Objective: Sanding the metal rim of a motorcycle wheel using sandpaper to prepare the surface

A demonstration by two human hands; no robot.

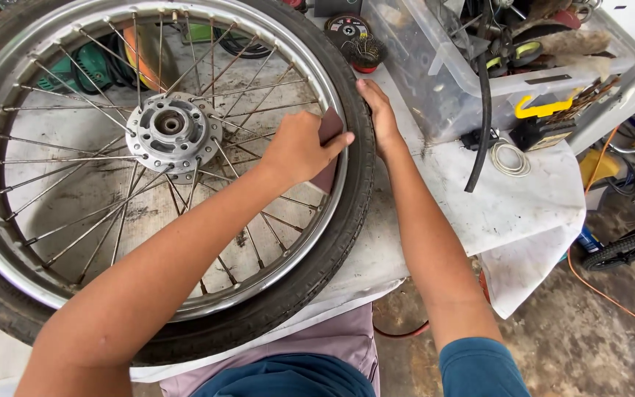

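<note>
A spoked motorcycle wheel lies flat on a white covered table. Its black tyre runs around a shiny metal rim, and a grey hub sits at the centre. My left hand presses a brownish piece of sandpaper against the inside of the rim on the wheel's right side. My right hand rests on the outer edge of the tyre just beside it, fingers curled over the rubber.
A clear plastic bin full of tools and cables stands at the back right. A black hose hangs over its front. Abrasive discs lie behind the wheel. A small wheel and orange cable are on the floor.
</note>
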